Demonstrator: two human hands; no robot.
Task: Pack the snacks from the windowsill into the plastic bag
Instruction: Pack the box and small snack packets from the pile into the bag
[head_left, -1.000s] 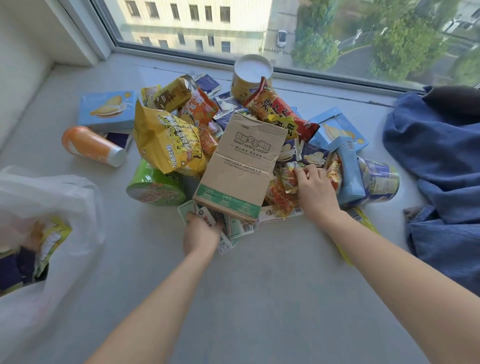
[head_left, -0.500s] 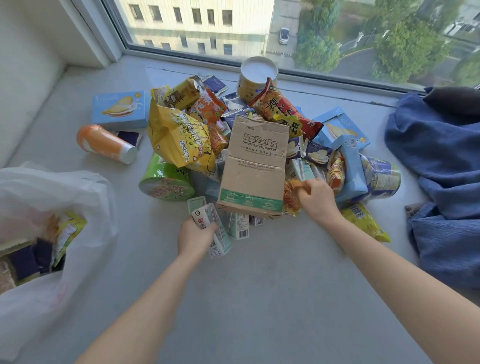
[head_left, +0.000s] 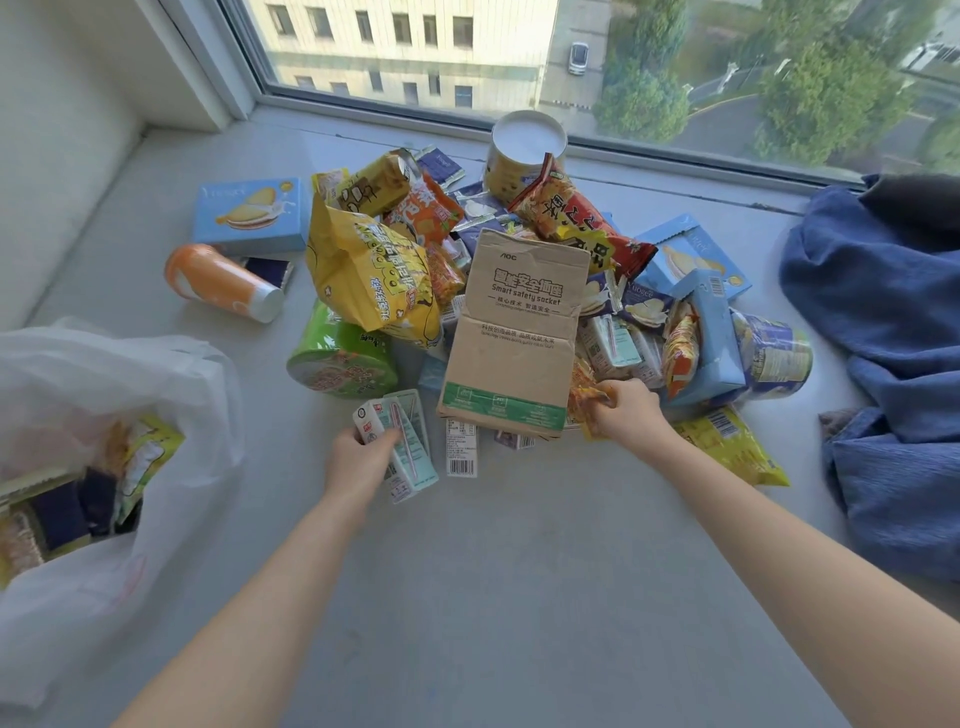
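1. Fingers of the left hand (head_left: 361, 460) curl round small drink cartons (head_left: 408, 449), held just in front of the snack pile (head_left: 571, 223).
2. The right hand (head_left: 626, 413) pinches an orange snack packet (head_left: 584, 392) at the near right corner of a brown cardboard box (head_left: 514, 338).
3. That box leans on the pile, which lies mid-windowsill (head_left: 493, 571) with a yellow bag (head_left: 374, 275) and a green bowl (head_left: 343, 358) on its left side.
4. Further left, an orange cup (head_left: 223, 283) lies on its side beside a blue biscuit box (head_left: 252, 215).
5. The plastic bag (head_left: 104, 374) gapes at the far left, apart from the pile, with packets inside.
6. Blue cloth (head_left: 883, 338) is bunched at the right.
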